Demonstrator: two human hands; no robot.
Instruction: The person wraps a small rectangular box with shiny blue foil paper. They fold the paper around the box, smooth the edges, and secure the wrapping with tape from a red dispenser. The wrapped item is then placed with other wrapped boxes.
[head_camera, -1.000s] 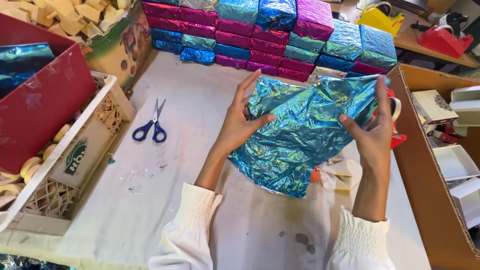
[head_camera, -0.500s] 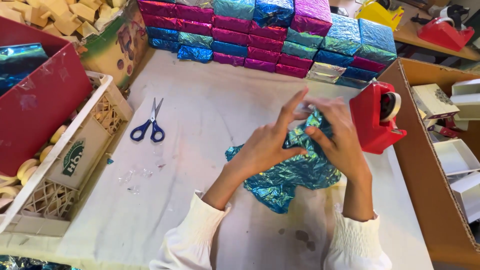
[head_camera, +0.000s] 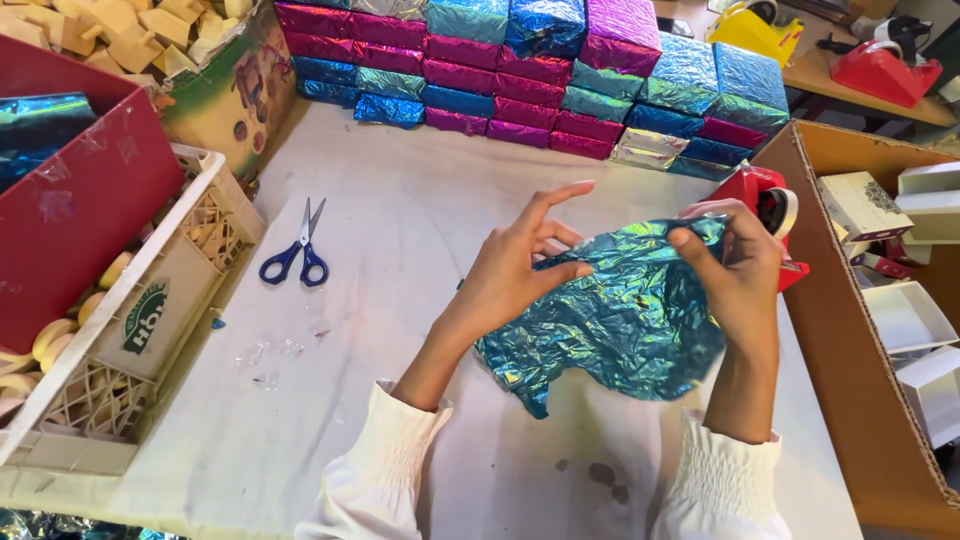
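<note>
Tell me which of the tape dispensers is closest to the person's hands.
The red tape dispenser on the white table, right behind the right hand. The yellow dispenser and the other red dispenser sit far back on the wooden bench.

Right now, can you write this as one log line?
left hand: on foil | right hand: pinching foil edge | scissors: lying left of hands | tape dispenser: behind right hand
</note>
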